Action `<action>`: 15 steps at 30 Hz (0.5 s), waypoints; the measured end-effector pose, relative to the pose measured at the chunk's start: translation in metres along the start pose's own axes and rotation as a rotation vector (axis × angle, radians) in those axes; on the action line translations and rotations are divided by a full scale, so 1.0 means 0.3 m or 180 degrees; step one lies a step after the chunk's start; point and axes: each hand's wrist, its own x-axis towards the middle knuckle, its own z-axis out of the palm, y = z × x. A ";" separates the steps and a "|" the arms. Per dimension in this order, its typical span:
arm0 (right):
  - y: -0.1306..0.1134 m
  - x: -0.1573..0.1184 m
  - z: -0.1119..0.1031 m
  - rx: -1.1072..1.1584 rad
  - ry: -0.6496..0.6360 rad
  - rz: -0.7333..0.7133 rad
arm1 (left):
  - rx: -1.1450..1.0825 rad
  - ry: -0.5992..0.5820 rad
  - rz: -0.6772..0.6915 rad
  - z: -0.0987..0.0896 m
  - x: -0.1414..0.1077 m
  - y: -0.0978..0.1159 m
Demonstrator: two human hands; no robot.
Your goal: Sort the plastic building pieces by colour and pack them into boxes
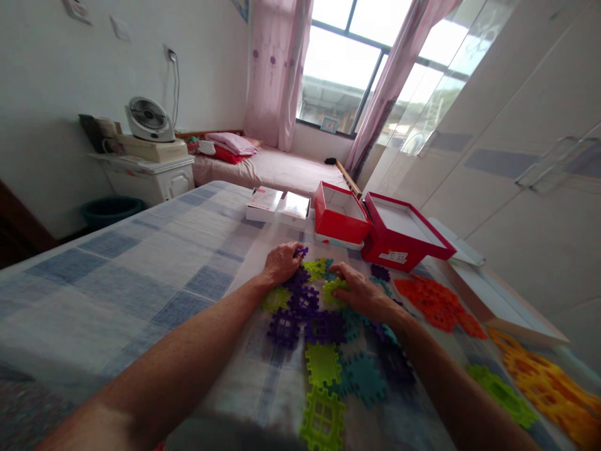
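Observation:
Purple (285,328), teal (365,377) and lime-green (323,364) toothed plastic pieces lie mixed on the checked tablecloth between my forearms. At the far left edge of this pile, my left hand (282,262) has its fingers closed round a small purple piece (302,252). My right hand (359,289) is at the pile's far right side, its thumb and fingers on a lime-green piece (334,292). Several pieces under and beside my right forearm are partly hidden.
Orange-red pieces (439,302), yellow-orange pieces (547,382) and more green ones (502,396) lie right. Beyond stand a red box (342,219), a larger crimson box (397,250) and two small white boxes (263,210). A long pale box (507,304) borders the right side.

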 end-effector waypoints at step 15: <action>-0.047 0.235 -0.033 -0.0688 -0.0930 -0.0713 | -0.0076 -0.0022 -0.0235 0.001 0.005 -0.006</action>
